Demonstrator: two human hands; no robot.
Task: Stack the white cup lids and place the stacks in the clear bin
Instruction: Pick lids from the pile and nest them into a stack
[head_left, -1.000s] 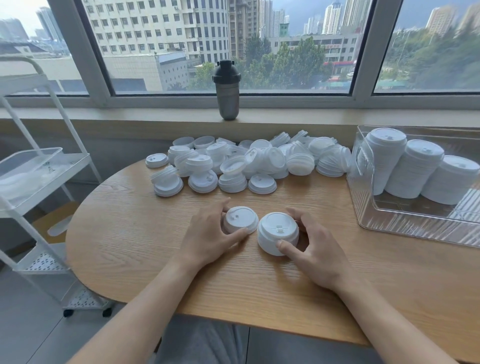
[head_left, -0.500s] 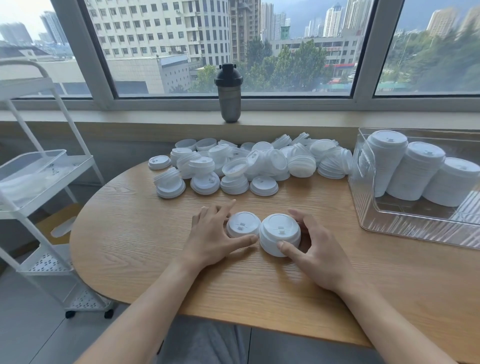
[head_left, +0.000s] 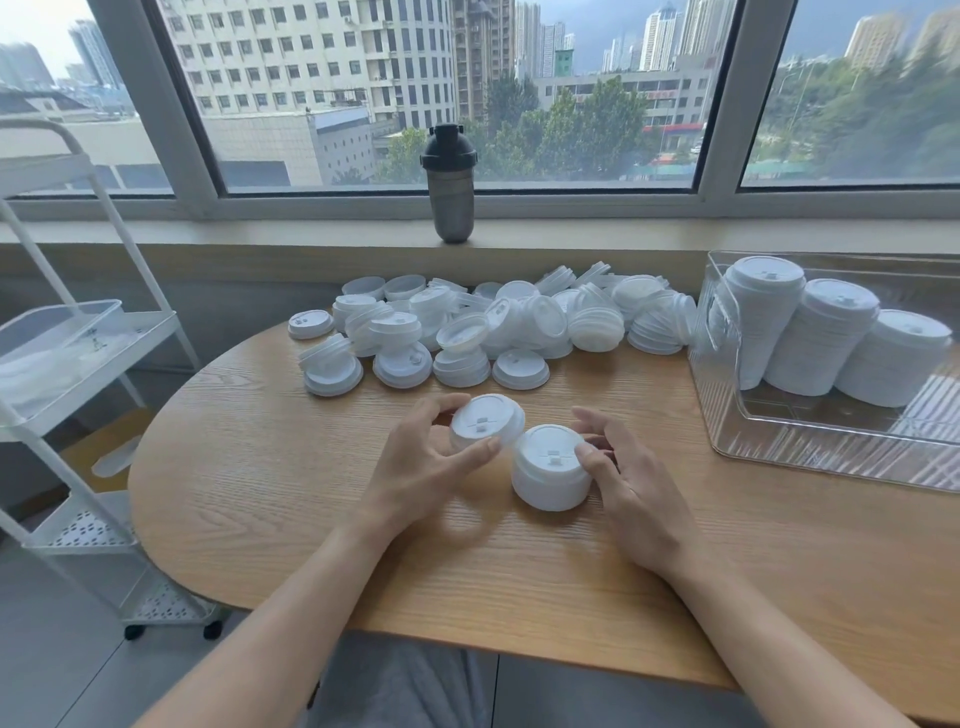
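Lifted off the tabletop (head_left: 779, 571) since half a second ago, the single lid (head_left: 485, 427) now sits tilted in the left hand (head_left: 415, 467), pinched at its rim between thumb and fingers (head_left: 480, 451). It hangs just beside and slightly above the short stack (head_left: 550, 467), which stands upright on the wood. The right hand (head_left: 639, 499) curls round the far side of that stack, thumb on its rim, steadying it.

A tilted lid could land crooked, catch the stack's edge and fail to nest, or push the stack over if the right hand's hold is loose; the smooth, light plastic could also slip from the pinch.

Behind, a loose heap of lids (head_left: 498, 327) is spread across the far tabletop, well apart from the hands. To the right the clear bin (head_left: 810, 447) holds three tall stacks leaning together. A dark shaker bottle (head_left: 449, 182) stands on the window ledge.

No brand, label or writing can be read on anything.
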